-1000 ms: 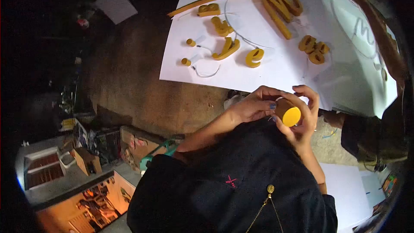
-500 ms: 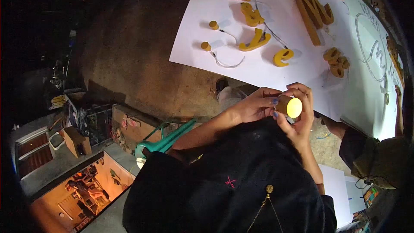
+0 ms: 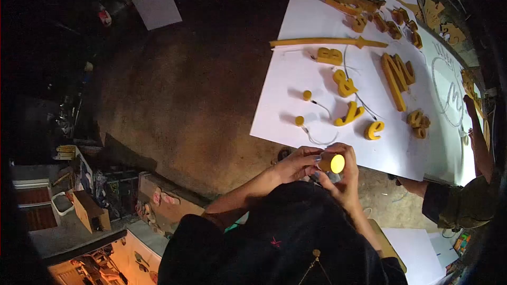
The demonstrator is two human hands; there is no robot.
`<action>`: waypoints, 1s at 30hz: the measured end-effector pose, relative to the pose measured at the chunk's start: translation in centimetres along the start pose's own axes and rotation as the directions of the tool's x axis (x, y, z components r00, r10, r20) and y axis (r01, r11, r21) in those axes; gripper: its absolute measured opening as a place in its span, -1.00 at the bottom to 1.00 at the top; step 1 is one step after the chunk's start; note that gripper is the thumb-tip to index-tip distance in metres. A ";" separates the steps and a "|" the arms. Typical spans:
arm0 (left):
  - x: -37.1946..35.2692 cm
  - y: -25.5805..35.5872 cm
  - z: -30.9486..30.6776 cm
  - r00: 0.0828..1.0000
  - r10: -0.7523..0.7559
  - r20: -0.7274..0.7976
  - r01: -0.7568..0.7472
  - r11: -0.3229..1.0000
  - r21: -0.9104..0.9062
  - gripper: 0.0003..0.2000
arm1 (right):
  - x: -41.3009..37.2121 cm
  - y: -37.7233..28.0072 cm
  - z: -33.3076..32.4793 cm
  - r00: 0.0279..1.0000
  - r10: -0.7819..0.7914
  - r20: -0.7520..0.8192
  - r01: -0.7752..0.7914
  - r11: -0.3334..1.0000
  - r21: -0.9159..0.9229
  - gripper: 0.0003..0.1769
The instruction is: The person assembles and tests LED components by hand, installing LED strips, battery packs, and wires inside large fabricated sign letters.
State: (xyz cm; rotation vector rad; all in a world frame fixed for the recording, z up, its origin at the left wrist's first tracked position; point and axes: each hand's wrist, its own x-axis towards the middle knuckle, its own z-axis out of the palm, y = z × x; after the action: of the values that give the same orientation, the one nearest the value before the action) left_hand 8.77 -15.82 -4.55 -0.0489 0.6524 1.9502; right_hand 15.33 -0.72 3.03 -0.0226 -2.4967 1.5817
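A short gold cylinder with a glowing yellow round face (image 3: pixel 337 164) is held in front of my chest, near the table's edge. My right hand (image 3: pixel 346 180) is closed around it, thumb below and fingers on the far side. My left hand (image 3: pixel 297 167) is pinched at the cylinder's back end; whether it grips the cylinder or a wire there is hidden. Two similar small gold cylinders (image 3: pixel 300 121) with wires lie on the white table (image 3: pixel 274 113). Beyond my hands are a gold letter e (image 3: pixel 374 130), a y-like letter (image 3: pixel 350 114) and an ampersand (image 3: pixel 344 83).
A long gold bar (image 3: pixel 317 43), a large gold M (image 3: pixel 397 80) and several more gold letters lie across the table. On the right, a co-worker's arm (image 3: pixel 479 145) reaches over a drawn-on white sheet (image 3: pixel 441 95). Slippers (image 3: pixel 165 197) and a cardboard box (image 3: pixel 90 210) are at left.
My view has shifted, so the table sits lower and more of its far end shows. Both hands stay at the lit cylinder. The green chair is now mostly hidden behind my arm.
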 end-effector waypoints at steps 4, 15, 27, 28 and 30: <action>-0.6 2.6 -1.4 0.995 0.033 0.094 -0.062 0.944 0.323 -0.66 | -0.2 -1.1 1.4 0.998 0.053 -0.044 -0.053 0.998 0.017 -0.47; -2.2 1.4 -1.0 0.987 0.159 -0.031 -0.138 0.922 0.363 -0.67 | 0.0 0.5 2.1 1.000 0.006 -0.007 -0.006 0.998 -0.065 -0.56; 0.0 0.3 -2.1 0.993 0.077 -0.087 -0.025 0.874 0.486 -0.73 | 0.6 2.7 2.1 0.982 0.185 -0.034 -0.187 0.978 -0.089 -0.62; 0.3 0.2 -1.8 0.980 0.138 -0.145 -0.025 0.801 0.598 -0.76 | 0.7 3.1 2.4 0.979 0.198 -0.040 -0.201 0.975 -0.090 -0.60; 0.2 1.9 -0.3 0.986 0.058 -0.154 0.067 0.711 0.700 -0.72 | 0.9 3.8 2.9 0.975 0.221 -0.034 -0.223 0.971 -0.086 -0.57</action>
State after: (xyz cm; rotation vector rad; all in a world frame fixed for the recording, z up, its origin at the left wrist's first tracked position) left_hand 6.96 -16.41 -4.10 0.2695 1.4783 1.5783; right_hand 13.65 -1.58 -1.47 -0.3434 -2.6219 1.5347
